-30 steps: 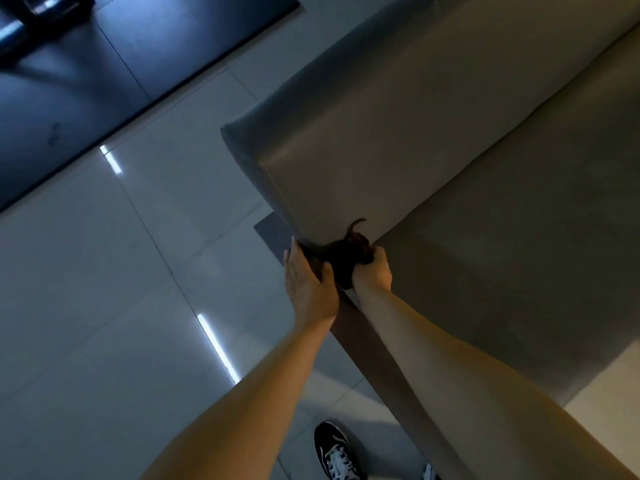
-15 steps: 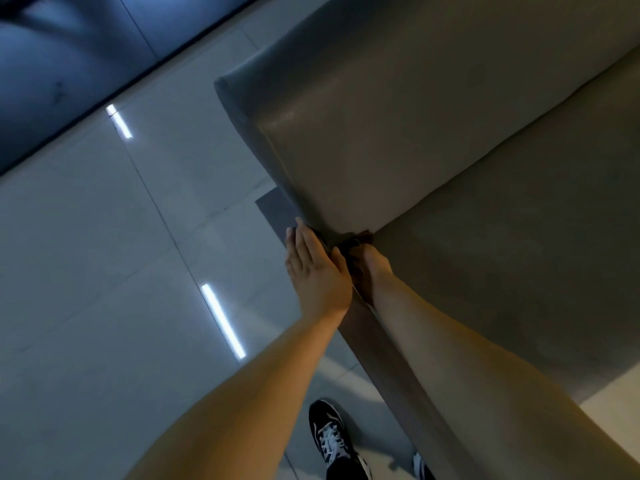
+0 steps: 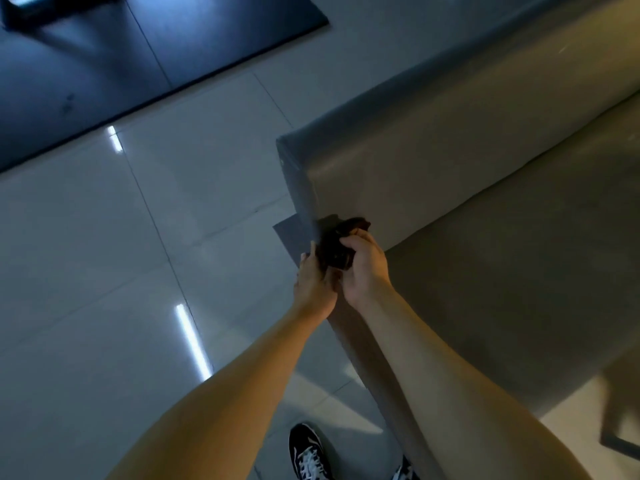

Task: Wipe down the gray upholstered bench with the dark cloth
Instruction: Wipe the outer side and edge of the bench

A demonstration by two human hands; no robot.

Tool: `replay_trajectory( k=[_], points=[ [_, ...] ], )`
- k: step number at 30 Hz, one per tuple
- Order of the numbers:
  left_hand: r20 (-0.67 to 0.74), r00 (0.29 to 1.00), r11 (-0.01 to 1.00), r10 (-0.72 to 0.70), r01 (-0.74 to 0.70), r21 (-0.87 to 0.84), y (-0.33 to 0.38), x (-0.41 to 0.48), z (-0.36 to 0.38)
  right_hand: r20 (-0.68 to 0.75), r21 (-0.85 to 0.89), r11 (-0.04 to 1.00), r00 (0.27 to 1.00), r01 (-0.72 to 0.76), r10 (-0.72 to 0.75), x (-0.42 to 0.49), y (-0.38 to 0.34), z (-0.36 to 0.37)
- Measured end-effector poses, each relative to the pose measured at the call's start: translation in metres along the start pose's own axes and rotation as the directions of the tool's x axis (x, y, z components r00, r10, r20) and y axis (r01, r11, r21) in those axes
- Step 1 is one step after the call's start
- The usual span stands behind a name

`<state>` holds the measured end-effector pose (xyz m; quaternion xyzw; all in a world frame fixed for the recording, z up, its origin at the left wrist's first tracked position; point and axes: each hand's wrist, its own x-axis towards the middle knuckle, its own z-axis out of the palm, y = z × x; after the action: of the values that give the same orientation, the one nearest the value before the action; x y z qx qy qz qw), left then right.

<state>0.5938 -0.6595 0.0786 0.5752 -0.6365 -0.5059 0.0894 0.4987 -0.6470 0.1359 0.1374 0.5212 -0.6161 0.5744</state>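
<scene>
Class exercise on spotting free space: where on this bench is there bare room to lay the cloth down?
Bare: the seat right of the dark cloth, bordered by the backrest. Crowded: its left end, where left hand and right hand hold that cloth.

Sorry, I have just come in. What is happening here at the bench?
A person stands at the end of the gray upholstered bench, holding a bunched dark cloth between the left hand and the right hand. The cloth is near the corner where backrest meets seat. It is gathered up, not spread flat on the seat.
</scene>
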Motion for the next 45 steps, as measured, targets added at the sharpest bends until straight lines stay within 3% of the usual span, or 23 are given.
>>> replay_trajectory(
  k=[2, 7, 10, 15, 17, 19, 21, 23, 26, 29, 33, 37, 39, 42, 45],
  points=[
    [0.028, 0.998, 0.978, 0.049, -0.042, -0.203, 0.018, -0.016, -0.018, -0.023, 0.005, 1.0, 1.0, 0.018, -0.018, -0.018, -0.004, 0.018],
    [-0.054, 0.992, 0.884, 0.117, -0.129, -0.45, 0.053, -0.048, -0.056, -0.054, -0.009, 0.998, 0.997, 0.057, -0.058, -0.056, -0.009, 0.058],
    [-0.109, 0.989, 0.812, 0.098, -0.143, -0.566, 0.069, -0.054, -0.079, 0.014, -0.046, 0.99, 0.991, 0.136, -0.136, -0.081, -0.012, 0.079],
    [-0.176, 0.984, 0.63, 0.032, -0.157, -0.76, 0.087, -0.058, -0.102, 0.121, -0.246, 0.913, 0.945, 0.326, -0.304, -0.104, -0.012, 0.098],
    [-0.233, 0.972, 0.621, -0.032, -0.164, -0.766, 0.096, -0.053, -0.108, 0.136, -0.441, 0.791, 0.903, 0.424, -0.408, -0.106, -0.016, 0.1],
    [-0.333, 0.938, 0.617, -0.099, -0.205, -0.76, 0.103, -0.044, -0.115, 0.157, -0.68, 0.517, 0.793, 0.52, -0.589, -0.106, -0.027, 0.096],
    [-0.43, 0.889, 0.641, -0.158, -0.239, -0.729, 0.112, -0.031, -0.124, 0.213, -0.789, 0.264, 0.65, 0.555, -0.729, -0.099, -0.042, 0.091],
    [-0.418, 0.898, 0.673, -0.136, -0.226, -0.705, 0.124, -0.022, -0.127, 0.307, -0.819, 0.126, 0.612, 0.56, -0.729, -0.083, -0.052, 0.087],
    [-0.283, 0.958, 0.692, -0.037, -0.18, -0.699, 0.136, -0.012, -0.116, 0.408, -0.814, 0.022, 0.597, 0.581, -0.691, -0.064, -0.049, 0.079],
    [-0.368, 0.929, 0.736, -0.04, -0.222, -0.64, 0.128, -0.01, -0.1, 0.437, -0.808, -0.024, 0.57, 0.589, -0.695, -0.058, -0.043, 0.071],
    [-0.436, 0.896, 0.744, -0.085, -0.233, -0.626, 0.122, -0.019, -0.095, 0.415, -0.824, 0.001, 0.605, 0.567, -0.679, -0.06, -0.042, 0.074],
    [-0.414, 0.91, 0.813, 0.009, -0.248, -0.527, 0.107, -0.033, -0.087, 0.406, -0.853, -0.026, 0.629, 0.522, -0.663, -0.071, -0.045, 0.08],
    [-0.374, 0.927, 0.839, 0.004, -0.207, -0.504, 0.102, -0.038, -0.087, 0.411, -0.859, -0.061, 0.614, 0.508, -0.674, -0.078, -0.049, 0.083],
    [-0.32, 0.947, 0.889, -0.021, -0.129, -0.439, 0.098, -0.036, -0.098, 0.505, -0.836, -0.209, 0.561, 0.508, -0.656, -0.082, -0.051, 0.09],
    [-0.269, 0.961, 0.894, -0.062, -0.067, -0.444, 0.091, -0.036, -0.108, 0.494, -0.849, -0.183, 0.623, 0.496, -0.607, -0.082, -0.053, 0.099]
  ],
)
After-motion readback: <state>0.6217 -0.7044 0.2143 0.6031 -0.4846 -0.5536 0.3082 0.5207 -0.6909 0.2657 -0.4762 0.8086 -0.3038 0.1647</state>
